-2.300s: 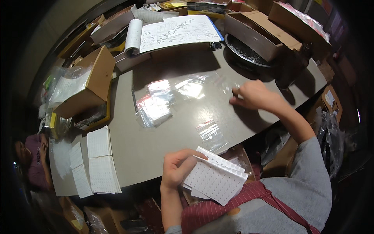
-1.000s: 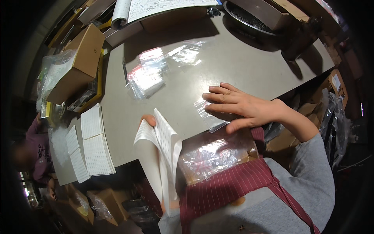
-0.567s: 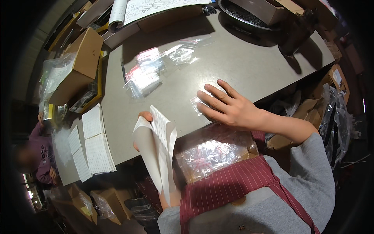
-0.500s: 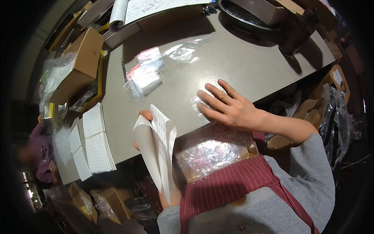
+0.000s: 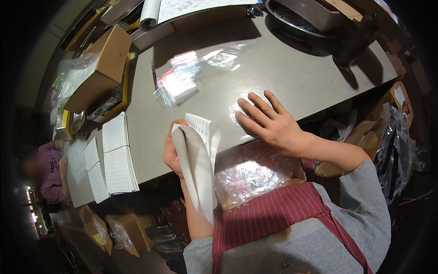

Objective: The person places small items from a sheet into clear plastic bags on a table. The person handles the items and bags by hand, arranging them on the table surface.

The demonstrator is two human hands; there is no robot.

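Bent white sheets of printed labels (image 5: pixel 200 160) hang from my left hand (image 5: pixel 171 153) at the table's front edge. Its fingers are closed round their upper end, and the lower part curls down toward my forearm. My right hand (image 5: pixel 277 127) rests on a small clear plastic bag (image 5: pixel 237 122), fingers spread and stretched out; most of the bag lies beneath them. Farther back on the table is a loose pile of clear zip bags (image 5: pixel 185 81), some with red strips. Below the edge, against my striped apron, a carton holds a clear bag of small round pieces (image 5: pixel 251 176).
Stacks of label sheets (image 5: pixel 119 157) lie at the table's left, near a cardboard box (image 5: pixel 102 68). A round pan of dark bits (image 5: pixel 292 20) and a dark upright object (image 5: pixel 349 45) stand back right. Another person (image 5: pixel 51 169) sits at the far left.
My left hand and the label sheets have shifted slightly up and right, and the sheets have turned, showing more of my fingers. My right hand stays on the small bag. The view has shifted a little.
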